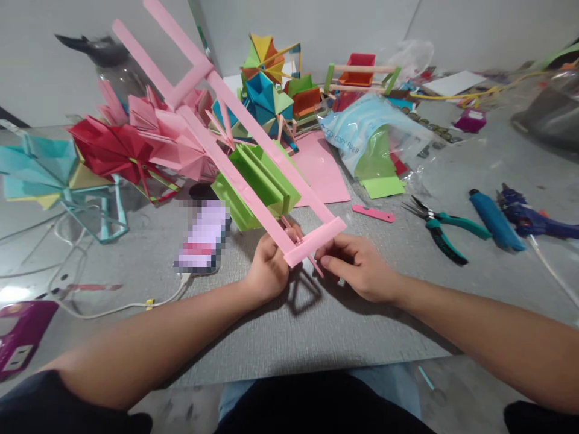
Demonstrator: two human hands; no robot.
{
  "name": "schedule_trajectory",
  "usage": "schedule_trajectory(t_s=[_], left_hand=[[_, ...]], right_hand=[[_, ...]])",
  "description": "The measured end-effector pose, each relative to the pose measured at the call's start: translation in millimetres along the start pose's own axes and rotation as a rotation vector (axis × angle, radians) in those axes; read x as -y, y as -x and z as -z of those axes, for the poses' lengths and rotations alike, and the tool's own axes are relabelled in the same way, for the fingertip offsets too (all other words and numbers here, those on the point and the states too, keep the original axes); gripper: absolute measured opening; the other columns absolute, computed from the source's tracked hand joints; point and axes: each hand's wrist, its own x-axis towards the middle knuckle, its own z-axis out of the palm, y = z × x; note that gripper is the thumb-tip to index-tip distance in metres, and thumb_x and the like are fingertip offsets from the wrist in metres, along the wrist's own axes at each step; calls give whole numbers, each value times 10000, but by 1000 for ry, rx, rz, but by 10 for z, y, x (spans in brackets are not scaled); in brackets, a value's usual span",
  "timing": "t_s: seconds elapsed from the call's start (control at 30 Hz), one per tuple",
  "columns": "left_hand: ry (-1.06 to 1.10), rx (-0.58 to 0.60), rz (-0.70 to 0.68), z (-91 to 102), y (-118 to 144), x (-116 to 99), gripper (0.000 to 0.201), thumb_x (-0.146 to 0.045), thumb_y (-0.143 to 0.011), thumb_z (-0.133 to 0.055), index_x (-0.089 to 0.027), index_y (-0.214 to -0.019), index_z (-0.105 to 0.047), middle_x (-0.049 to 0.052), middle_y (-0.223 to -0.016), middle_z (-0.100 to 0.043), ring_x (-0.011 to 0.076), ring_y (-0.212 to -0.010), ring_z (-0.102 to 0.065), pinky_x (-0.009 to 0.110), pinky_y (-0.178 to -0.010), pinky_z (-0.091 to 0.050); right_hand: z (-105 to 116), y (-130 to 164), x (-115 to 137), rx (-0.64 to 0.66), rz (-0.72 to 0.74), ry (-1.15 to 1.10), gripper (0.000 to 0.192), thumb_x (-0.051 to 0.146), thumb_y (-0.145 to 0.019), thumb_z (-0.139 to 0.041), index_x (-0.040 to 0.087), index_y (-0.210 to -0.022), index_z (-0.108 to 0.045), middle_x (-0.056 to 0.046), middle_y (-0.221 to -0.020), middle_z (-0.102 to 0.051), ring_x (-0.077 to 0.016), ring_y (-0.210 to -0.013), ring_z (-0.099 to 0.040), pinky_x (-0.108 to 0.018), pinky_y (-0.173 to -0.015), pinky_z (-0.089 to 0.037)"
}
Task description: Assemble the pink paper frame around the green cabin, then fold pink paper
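Pink paper frame (280, 158) held above the grey tabletop (384, 337), green pleated paper (242, 205) behind it. The left hand (268, 268) grasps its near end, seemingly for steadiness; the right hand (359, 266) pinches a thin pink strip (316, 267), presumably to control it.

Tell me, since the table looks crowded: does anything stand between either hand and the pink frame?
Nothing visible blocks either. The left hand holds the frame at its near end; the right hand is beside that end, by a thin strip.
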Motion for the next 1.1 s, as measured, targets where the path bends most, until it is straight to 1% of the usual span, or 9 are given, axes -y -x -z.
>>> schedule_trajectory(t_s=[0.13, 0.23, 0.33, 0.43, 0.5, 0.6, 0.77, 0.93, 1.1], left_hand=[[18, 6, 50, -6, -5, -22, 408, -527, -1057, -589, -256, -759, -527, -38, -597, -456, 136, -503, -406, 299, -476, -388], [11, -1, 29, -15, -8, -53, 404, -498, -1032, -608, -254, -725, -511, -35, -611, -457, 130, -513, -411, 298, -493, -401], [10, 29, 33, -7, -7, -76, 424, -490, -1025, -618, -252, -700, -486, -34, -605, -456, 124, -512, -413, 288, -490, -404], [10, 49, 73, -1, -3, -75, 413, -484, -1043, -596, -255, -719, -480, -44, -571, -433, 127, -494, -403, 282, -471, -394], [17, 36, 72, -4, -1, -66, 408, -473, -1049, -590, -254, -723, -483, -39, -578, -443, 128, -499, -406, 281, -471, -395], [31, 26, 41, -17, -2, -48, 420, -471, -1052, -601, -250, -713, -489, -29, -606, -467, 129, -517, -423, 281, -484, -406], [9, -1, 33, -39, -3, -9, 430, -528, -1056, -581, -249, -735, -514, -30, -621, -476, 128, -512, -421, 282, -488, -403], [2, 0, 75, -47, -3, 0, 404, -521, -1061, -548, -251, -760, -531, -37, -582, -458, 132, -489, -418, 276, -469, -387], [-11, 18, 68, -34, -1, -79, 359, -452, -1038, -533, -253, -740, -505, -44, -571, -451, 123, -491, -407, 266, -489, -388]], right_hand=[[30, -5, -8, -28, -25, 6, 164, 287, -965, -687, 224, -823, -636, 31, -669, -602, -114, -557, -477, -274, -517, -392], [35, -9, -21, -49, -9, -4, 194, 300, -976, -670, 227, -806, -609, 48, -636, -549, -108, -535, -432, -265, -500, -363], [39, -5, -54, -58, 13, -56, 316, 365, -1044, -599, 234, -758, -564, 58, -588, -492, -109, -504, -412, -259, -474, -344], [53, 2, -84, -62, 55, -94, 398, 392, -1087, -542, 236, -721, -544, 53, -563, -490, -109, -479, -409, -260, -458, -327], [61, 4, -86, -67, 65, -75, 343, 366, -1060, -609, 229, -746, -593, 55, -582, -508, -104, -485, -422, -255, -463, -337], [56, 0, -67, -56, 65, -66, 206, 289, -996, -699, 218, -803, -685, 37, -659, -606, -96, -527, -483, -246, -487, -377], [29, -16, -63, -86, 62, -177, 87, 240, -907, -810, 222, -849, -748, 13, -753, -719, -101, -600, -596, -242, -532, -460], [36, -28, -89, -87, 10, -199, 140, 281, -868, -881, 211, -869, -759, 4, -735, -718, -121, -606, -642, -255, -540, -503], [67, -39, -77, -72, -12, -180, 106, 265, -883, -817, 209, -864, -729, 26, -684, -657, -111, -554, -606, -243, -512, -472]])
